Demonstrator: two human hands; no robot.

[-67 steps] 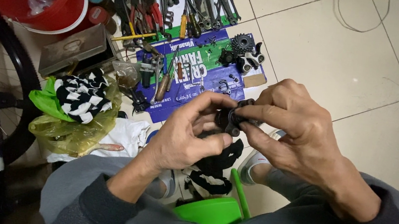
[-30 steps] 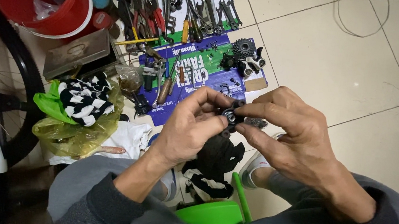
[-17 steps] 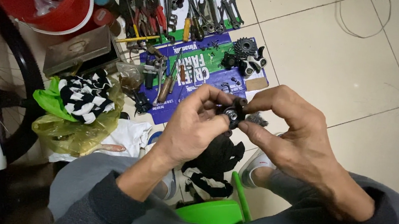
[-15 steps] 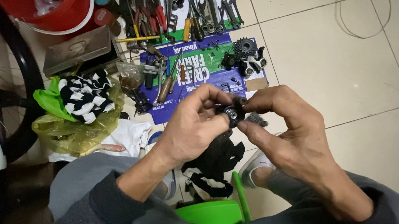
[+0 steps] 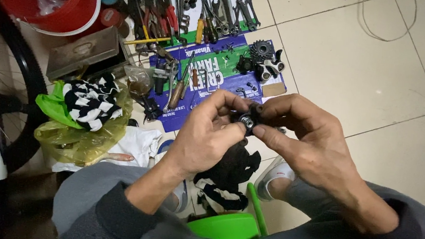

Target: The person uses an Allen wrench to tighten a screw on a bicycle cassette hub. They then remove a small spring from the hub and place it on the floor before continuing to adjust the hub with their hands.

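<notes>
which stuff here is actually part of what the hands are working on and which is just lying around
In hand:
- small black metal part with a shiny round centre, pinched between left hand and right hand

Lying about:
- red plastic bucket
- pliers and wrenches
- black toothed cog
- black-and-white striped cloth
- blue and green flattened carton
- bicycle wheel

At the frame's centre, the small dark part [image 5: 247, 121] was mostly covered by the fingers [image 5: 236, 102] of the left hand [image 5: 205, 140] and the right hand [image 5: 306, 141]; only a bit of shiny metal showed, and its kind could not be told. The red bucket [image 5: 78, 11] was cut off by the top edge, the bicycle wheel [image 5: 20, 71] by the left edge. The tools [image 5: 204, 1] at upper centre ran past the top edge, and the smallest bits among them were too small to tell. The green stool [image 5: 224, 227] was half hidden under the dark cloth [image 5: 230, 172] and the sleeves.
</notes>
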